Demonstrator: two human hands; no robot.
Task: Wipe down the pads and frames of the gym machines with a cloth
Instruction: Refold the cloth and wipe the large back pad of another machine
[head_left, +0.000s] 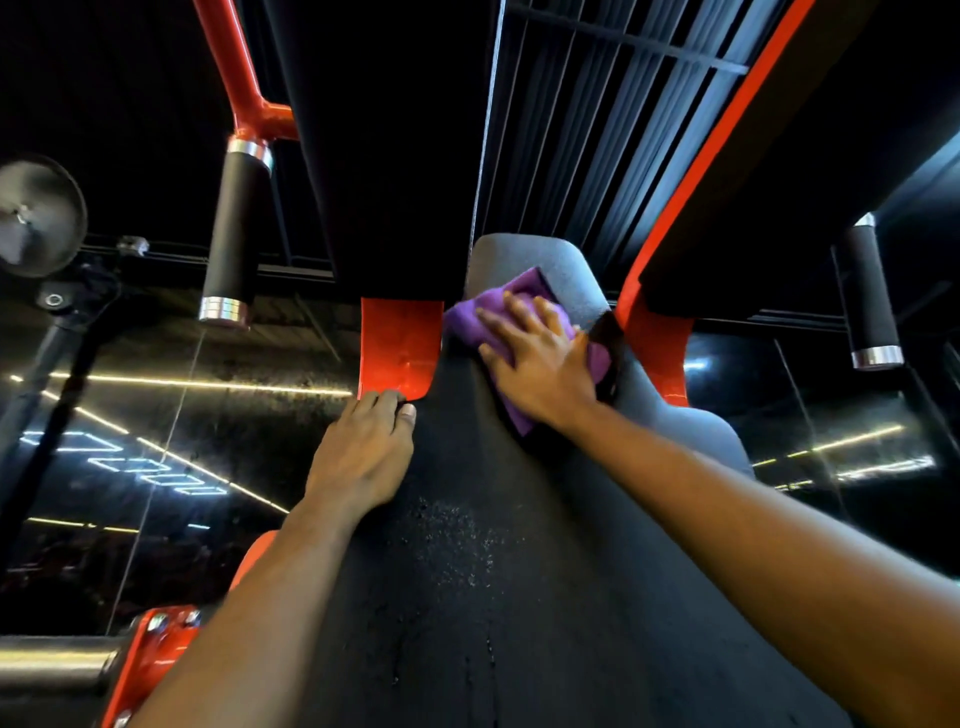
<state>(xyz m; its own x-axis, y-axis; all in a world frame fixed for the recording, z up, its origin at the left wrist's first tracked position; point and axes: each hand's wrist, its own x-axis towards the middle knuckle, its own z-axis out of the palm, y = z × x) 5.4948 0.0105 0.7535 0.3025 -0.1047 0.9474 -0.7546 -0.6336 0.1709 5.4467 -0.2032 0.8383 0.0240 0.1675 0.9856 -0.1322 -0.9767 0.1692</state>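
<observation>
A dark padded backrest (467, 571) of a gym machine fills the middle of the head view and narrows toward its top. My right hand (540, 358) lies flat with spread fingers on a purple cloth (478, 317), pressing it against the upper part of the pad. My left hand (363, 452) rests on the pad's left edge, fingers curled over the side just below a red frame bracket (400, 348). Small wet specks dot the pad's middle.
A red frame tube (234, 67) with a black foam handle (234, 228) hangs upper left. A second black handle (867, 291) hangs at right. Another red bracket (660, 348) sits right of the pad. A fan (36, 213) stands far left.
</observation>
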